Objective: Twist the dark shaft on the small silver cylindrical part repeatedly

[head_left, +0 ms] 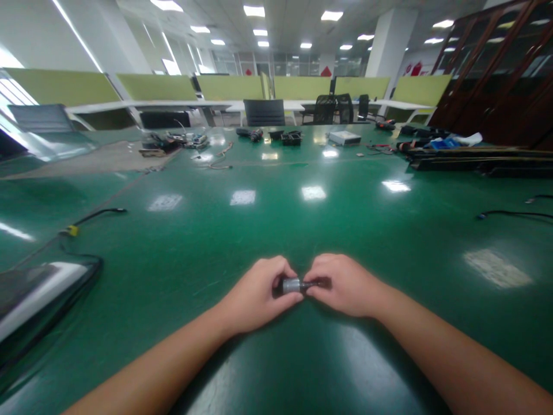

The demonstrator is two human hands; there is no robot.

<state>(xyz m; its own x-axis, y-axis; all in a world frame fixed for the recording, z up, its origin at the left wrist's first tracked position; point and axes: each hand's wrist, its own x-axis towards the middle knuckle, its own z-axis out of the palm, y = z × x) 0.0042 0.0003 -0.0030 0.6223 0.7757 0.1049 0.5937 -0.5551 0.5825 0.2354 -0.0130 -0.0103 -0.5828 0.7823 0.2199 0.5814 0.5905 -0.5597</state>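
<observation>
The left hand (pixel 261 297) pinches a small silver cylinder (pixel 291 285) between its thumb and curled fingers, the dark end of the piece tucked into its grip, while the right hand (pixel 343 286) pinches a narrow dark piece (pixel 309 285) that meets the cylinder's right end (whether the two are one item or two, I cannot tell). The hands are close together, fingertips nearly meeting, with the cylinder lying roughly level between them, low in the middle of the view and just over the glossy green surface (pixel 276 225); whether it touches that surface is hidden. Off to the left, a white-edged device (pixel 47 294) sits at the border of the view with a black cable (pixel 93 268) curving round it, and beyond that is a yellow tag (pixel 72 231) on a cord. To the right, a thin black lead (pixel 518 214) runs in from the edge. Along the far side lie a pale flat box (pixel 344 138), some black parts (pixel 291 138) and, at the right, a stack of long dark strips (pixel 466 160). Behind them stand an office chair (pixel 264 113) and yellow-green partitions (pixel 302 87).
</observation>
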